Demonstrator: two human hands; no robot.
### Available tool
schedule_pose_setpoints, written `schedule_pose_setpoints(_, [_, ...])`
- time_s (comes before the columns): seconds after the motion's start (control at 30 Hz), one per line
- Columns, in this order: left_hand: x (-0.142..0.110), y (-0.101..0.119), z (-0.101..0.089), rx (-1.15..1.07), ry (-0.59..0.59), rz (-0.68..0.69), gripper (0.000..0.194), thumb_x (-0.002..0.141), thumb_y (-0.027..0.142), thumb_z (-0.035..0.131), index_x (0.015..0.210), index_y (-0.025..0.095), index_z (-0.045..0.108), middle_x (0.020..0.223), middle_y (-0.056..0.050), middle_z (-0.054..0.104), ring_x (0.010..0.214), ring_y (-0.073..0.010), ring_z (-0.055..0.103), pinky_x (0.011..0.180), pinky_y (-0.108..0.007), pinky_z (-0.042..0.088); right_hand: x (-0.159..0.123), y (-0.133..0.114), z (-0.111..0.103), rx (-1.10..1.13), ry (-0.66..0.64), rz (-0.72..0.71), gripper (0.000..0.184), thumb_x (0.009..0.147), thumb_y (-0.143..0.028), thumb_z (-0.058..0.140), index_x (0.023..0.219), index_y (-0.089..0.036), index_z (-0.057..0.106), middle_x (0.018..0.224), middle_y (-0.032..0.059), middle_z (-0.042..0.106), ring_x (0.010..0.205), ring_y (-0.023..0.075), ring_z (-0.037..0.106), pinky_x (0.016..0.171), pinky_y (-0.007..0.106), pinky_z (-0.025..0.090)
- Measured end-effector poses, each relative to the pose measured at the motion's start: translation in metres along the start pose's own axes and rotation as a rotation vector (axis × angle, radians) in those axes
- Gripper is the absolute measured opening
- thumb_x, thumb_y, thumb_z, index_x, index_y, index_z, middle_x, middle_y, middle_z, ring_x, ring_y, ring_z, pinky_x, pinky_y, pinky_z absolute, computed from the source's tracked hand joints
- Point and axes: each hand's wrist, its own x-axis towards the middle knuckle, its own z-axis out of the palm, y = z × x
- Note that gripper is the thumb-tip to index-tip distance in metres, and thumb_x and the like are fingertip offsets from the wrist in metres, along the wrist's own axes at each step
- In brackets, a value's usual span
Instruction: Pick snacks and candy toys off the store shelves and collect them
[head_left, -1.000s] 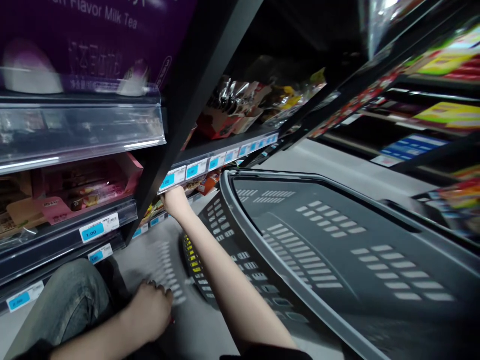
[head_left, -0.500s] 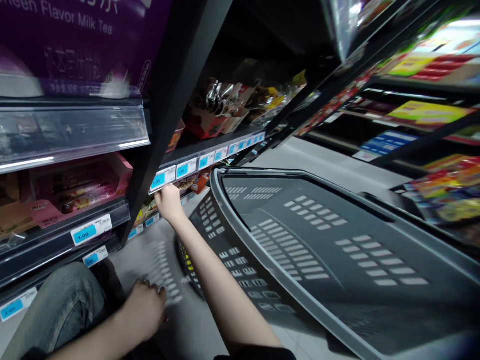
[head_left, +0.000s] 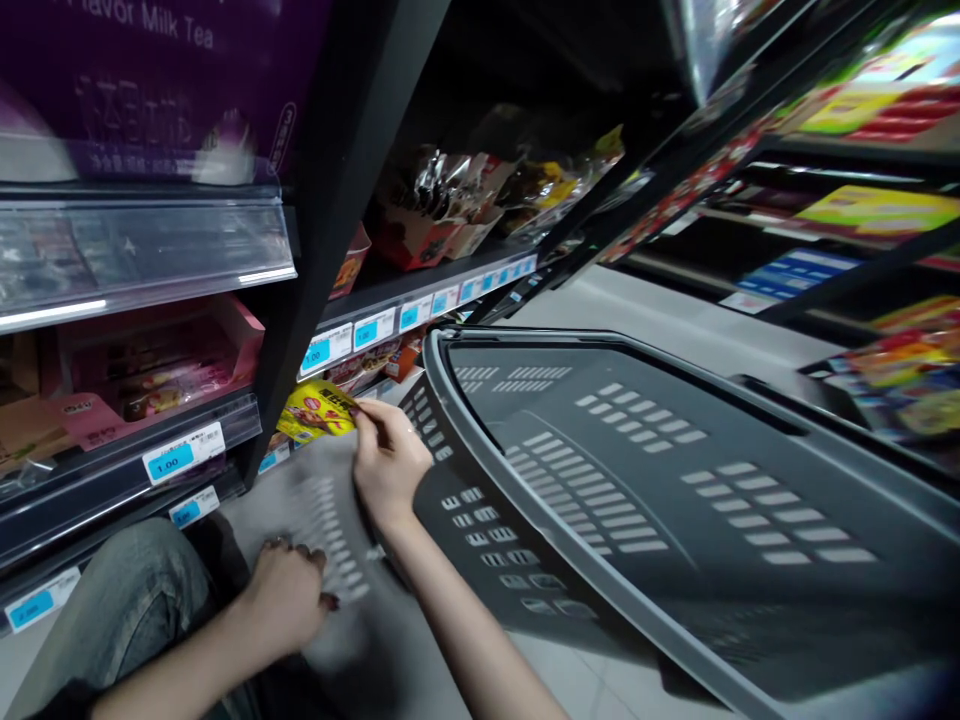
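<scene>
My right hand [head_left: 388,462] pinches a small yellow snack packet [head_left: 315,411] by its edge, just in front of the lower shelf. My left hand [head_left: 289,595] is curled closed low down by my knee, against the blurred grey mesh side of a basket [head_left: 337,540]; what it grips is hard to make out. A large dark grey plastic basket [head_left: 615,470] lies tilted to the right of my right hand, its rim almost touching my wrist.
Black store shelving [head_left: 352,180] holds snack packs behind blue price tags [head_left: 375,328]. Pink boxes [head_left: 150,365] sit on the left shelf under a purple milk tea box [head_left: 150,90]. A grey floor aisle [head_left: 660,320] runs past more shelves at right.
My right hand has drawn back out from under the shelf, now holding the yellow packet. My left hand has barely moved.
</scene>
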Motion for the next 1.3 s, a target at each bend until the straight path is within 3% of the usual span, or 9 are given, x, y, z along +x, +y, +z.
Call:
schedule_pose_setpoints(0.13, [0.012,-0.003,-0.004,-0.415,0.030,-0.046,0.049,0.078,0.030,0.044,0.124,0.012,0.049,0.127,-0.020,0.054,0.116,-0.0341,0.049,0.097,-0.050,0.036,-0.003,-0.020,-0.056,0.042,-0.049,0.112,0.010,0.083,-0.021,0.054,0.083,-0.019,0.063,0.083,0.0047,0.068,0.076,0.0174,0.064,0.073,0.030,0.051])
schedule_pose_setpoints(0.23, [0.018,0.002,-0.006,-0.723,-0.016,-0.029,0.060,0.087,0.041,0.014,0.134,0.010,0.034,0.130,-0.018,0.051,0.114,-0.0279,0.054,0.089,-0.041,0.045,-0.011,-0.039,-0.096,0.077,-0.142,0.295,0.008,0.079,-0.025,0.059,0.079,-0.019,0.064,0.076,0.0032,0.068,0.066,0.0157,0.062,0.062,0.026,0.050])
schedule_pose_setpoints(0.33, [0.012,0.008,-0.009,-1.068,-0.231,0.032,0.084,0.084,0.056,-0.007,0.133,0.006,0.038,0.116,-0.016,0.061,0.113,-0.0310,0.054,0.089,-0.044,0.042,-0.016,-0.049,-0.117,0.185,-0.342,0.579,0.013,0.074,-0.031,0.061,0.070,-0.018,0.061,0.056,-0.0002,0.059,0.048,0.0125,0.051,0.044,0.022,0.040])
schedule_pose_setpoints(0.5, [-0.013,0.012,-0.011,-1.638,-0.802,0.136,0.070,0.079,0.061,0.039,0.119,0.006,0.056,0.109,-0.016,0.065,0.114,-0.0338,0.051,0.101,-0.047,0.024,-0.020,-0.037,-0.117,0.287,-0.450,0.780,0.021,0.069,-0.037,0.060,0.068,-0.016,0.056,0.051,-0.0029,0.046,0.048,0.0101,0.039,0.044,0.022,0.031])
schedule_pose_setpoints(0.63, [-0.022,0.015,-0.011,-1.767,-0.989,0.212,0.103,0.050,0.077,0.057,0.124,0.006,0.050,0.115,-0.019,0.061,0.116,-0.0401,0.046,0.101,-0.052,0.021,-0.026,-0.023,-0.121,0.176,-0.527,0.754,0.022,0.071,-0.038,0.056,0.069,-0.016,0.057,0.051,-0.0035,0.042,0.050,0.0107,0.035,0.046,0.023,0.028])
schedule_pose_setpoints(0.77, [-0.020,0.017,-0.008,-1.726,-1.145,0.077,0.081,0.053,0.052,0.062,0.117,0.003,0.055,0.103,-0.016,0.066,0.102,-0.0350,0.056,0.095,-0.049,0.029,-0.031,-0.018,-0.131,0.158,-0.605,0.719,0.021,0.074,-0.037,0.053,0.069,-0.017,0.055,0.055,-0.0023,0.046,0.053,0.0118,0.039,0.048,0.023,0.030])
schedule_pose_setpoints(0.87, [-0.018,0.018,-0.007,-1.689,-1.107,0.022,0.075,0.057,0.037,0.053,0.122,0.002,0.051,0.099,-0.016,0.068,0.089,-0.0313,0.062,0.090,-0.047,0.031,-0.032,-0.017,-0.132,0.209,-0.596,0.733,0.020,0.075,-0.037,0.053,0.072,-0.017,0.055,0.056,-0.0023,0.046,0.054,0.0117,0.039,0.049,0.023,0.030])
schedule_pose_setpoints(1.07, [-0.017,0.020,-0.005,-1.734,-0.848,0.070,0.058,0.065,0.024,0.043,0.118,0.006,0.056,0.101,-0.017,0.069,0.092,-0.0310,0.063,0.087,-0.048,0.036,-0.035,-0.013,-0.127,0.335,-0.549,0.772,0.023,0.075,-0.040,0.054,0.071,-0.018,0.052,0.062,-0.0013,0.049,0.060,0.0129,0.044,0.054,0.023,0.035])
schedule_pose_setpoints(1.3, [-0.017,0.019,-0.005,-1.698,-0.808,0.049,0.057,0.064,0.026,0.045,0.116,0.004,0.058,0.091,-0.019,0.071,0.086,-0.0297,0.065,0.086,-0.045,0.038,-0.040,-0.011,-0.126,0.333,-0.557,0.762,0.023,0.076,-0.040,0.053,0.071,-0.018,0.052,0.063,-0.0015,0.049,0.061,0.0133,0.043,0.055,0.023,0.035])
